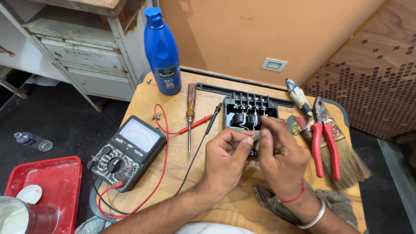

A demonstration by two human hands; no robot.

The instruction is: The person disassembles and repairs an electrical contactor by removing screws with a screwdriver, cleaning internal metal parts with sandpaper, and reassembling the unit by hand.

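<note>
A black open electrical box [248,113] with a row of screw terminals and dark coils inside sits on the wooden table [225,208]. My left hand [225,160] and my right hand [281,158] meet just in front of it, fingertips pinched together on a small grey part [256,136] at the box's near edge. What exactly the fingers pinch is mostly hidden. A wooden-handled screwdriver [190,112] and red and black probes [203,122] lie left of the box.
An analog multimeter [128,151] lies at the left with red and black leads. A blue bottle [162,54] stands at the back. Red-handled pliers [325,138] and a paintbrush [333,151] lie right. A grey rag [268,201] lies near me. A red tray [52,186] sits on the floor.
</note>
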